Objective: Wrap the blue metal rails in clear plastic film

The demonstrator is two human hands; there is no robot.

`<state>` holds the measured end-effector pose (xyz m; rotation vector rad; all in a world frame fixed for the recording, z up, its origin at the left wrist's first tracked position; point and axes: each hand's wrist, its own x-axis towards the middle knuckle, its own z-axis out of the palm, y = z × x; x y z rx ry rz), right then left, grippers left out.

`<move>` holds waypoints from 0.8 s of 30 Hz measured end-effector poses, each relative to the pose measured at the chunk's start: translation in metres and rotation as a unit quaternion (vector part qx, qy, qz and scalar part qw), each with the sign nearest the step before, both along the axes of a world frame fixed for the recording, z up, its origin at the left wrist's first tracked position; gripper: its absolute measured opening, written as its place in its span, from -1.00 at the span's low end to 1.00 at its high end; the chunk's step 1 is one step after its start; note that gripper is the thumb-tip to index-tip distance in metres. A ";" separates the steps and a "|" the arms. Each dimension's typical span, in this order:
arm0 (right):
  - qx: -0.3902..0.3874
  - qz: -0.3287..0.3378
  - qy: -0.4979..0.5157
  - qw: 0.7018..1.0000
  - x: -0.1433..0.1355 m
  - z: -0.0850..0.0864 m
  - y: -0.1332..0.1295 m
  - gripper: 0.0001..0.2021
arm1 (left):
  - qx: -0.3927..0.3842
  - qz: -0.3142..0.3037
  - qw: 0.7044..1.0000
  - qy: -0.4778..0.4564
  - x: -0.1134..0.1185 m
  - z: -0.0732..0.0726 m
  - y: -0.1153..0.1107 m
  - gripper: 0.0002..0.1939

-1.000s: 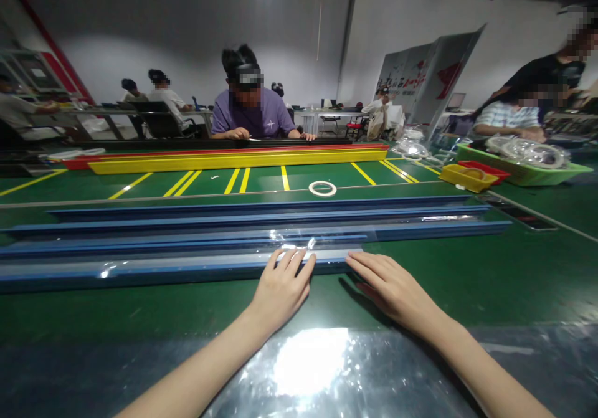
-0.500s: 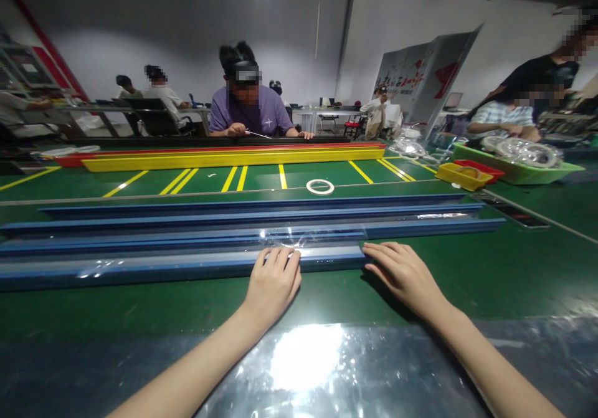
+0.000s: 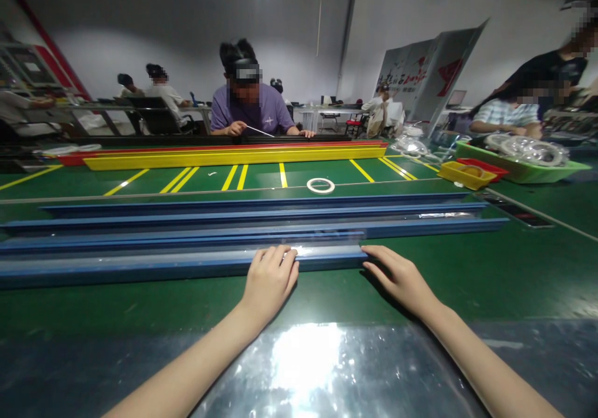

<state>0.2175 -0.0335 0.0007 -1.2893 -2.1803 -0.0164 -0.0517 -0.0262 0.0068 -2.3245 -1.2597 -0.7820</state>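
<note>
A long blue plastic channel (image 3: 154, 271) lies nearest me, with a shiny clear plastic strip (image 3: 322, 237) along it at the right. Over its near wall my left hand (image 3: 271, 281) hooks its fingers, the fingertips inside the channel and partly hidden. At the channel's right end is my right hand (image 3: 397, 275), thumb and fingers apart. Its fingertips touch or nearly touch the end corner; exact contact I cannot tell. Behind lie more blue channels (image 3: 261, 205), parallel to the near one.
Across the green table (image 3: 467, 275) are a yellow channel (image 3: 233, 157), a white tape ring (image 3: 320, 185), a yellow tray (image 3: 460, 175), a green basket (image 3: 537, 174) and a phone (image 3: 523, 213). A co-worker (image 3: 252, 109) sits opposite, holding a thin white stick (image 3: 260, 130).
Both hands stay at almost the same spots on the near channel. Glare on the clear plastic has lessened, and the view has shifted slightly.
</note>
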 end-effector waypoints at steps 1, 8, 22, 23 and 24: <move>-0.007 0.000 0.007 1.000 0.000 0.000 0.000 -0.74 | -0.001 0.000 1.000 0.000 0.000 0.000 0.000 -0.82; -0.023 -0.009 0.044 0.999 0.000 -0.001 0.003 -0.76 | -0.001 0.000 1.000 0.001 0.000 0.001 0.001 -0.82; -0.027 -0.011 0.036 0.999 0.001 -0.004 0.003 -0.77 | -0.024 0.010 1.000 0.017 0.000 0.000 0.002 -0.81; -0.027 -0.010 0.036 0.999 0.000 -0.004 0.003 -0.77 | -0.026 0.011 0.999 0.017 0.000 0.000 0.002 -0.81; -0.027 -0.009 0.036 0.999 0.000 -0.004 0.003 -0.77 | -0.027 0.011 0.999 0.018 0.000 0.000 0.003 -0.81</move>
